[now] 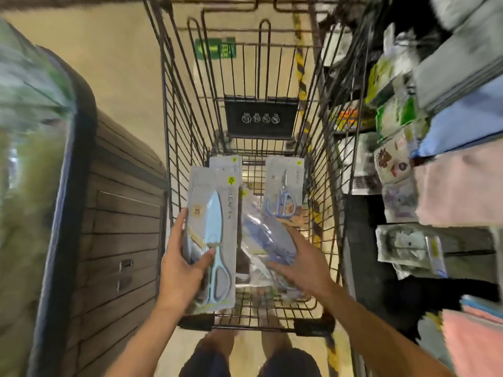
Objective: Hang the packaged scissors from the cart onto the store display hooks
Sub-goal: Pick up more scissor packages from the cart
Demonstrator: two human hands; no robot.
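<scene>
A wire shopping cart (245,110) is viewed from above, and all positions below are given relative to it. Inside the basket, toward the handle end, several packaged scissors are observed.

The left hand (181,268) is seen at the cart's left inner wall. A grey card pack of light blue scissors (215,235) is gripped by it, with the thumb (204,258) laid across the front of the pack and the fingers wrapped behind its left edge. At least one further pack appears to be held behind the front one; the count cannot be told. A yellow sticker (231,181) is noted near the upper end of the front pack.

The right hand (302,265) is placed in the middle of the basket, fingers spread and only slightly bent, resting on a clear-wrapped pack of darker blue scissors (261,238). Whether this pack is pinched or merely touched cannot be told, owing to blur.

A third pack, containing smaller blue-handled scissors (283,197), is seen leaning against the cart's right inner wall, beyond the right hand and apart from it.

A black plate bearing four white symbols (260,118) is fixed at the cart's far end. To the cart's right, store shelving with bagged goods (394,110) is recorded; the display hooks cannot be made out there. To the cart's left, a brown panelled cabinet (122,213) stands.
</scene>
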